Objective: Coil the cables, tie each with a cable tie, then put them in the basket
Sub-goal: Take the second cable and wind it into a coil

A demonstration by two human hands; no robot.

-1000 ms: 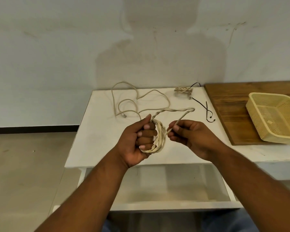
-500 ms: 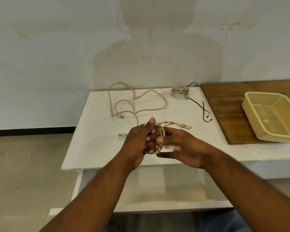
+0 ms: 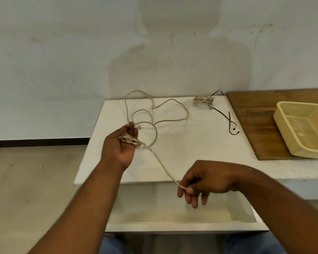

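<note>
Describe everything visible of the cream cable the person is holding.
The cream cable looks like a thin cord. A small bundle of its loops sits in the raised left hand, the fingers closed around it. From there one twisted strand runs taut, down to the right hand, which pinches its end in front of the white table. Whether it joins the loose cable on the table cannot be told.
</note>
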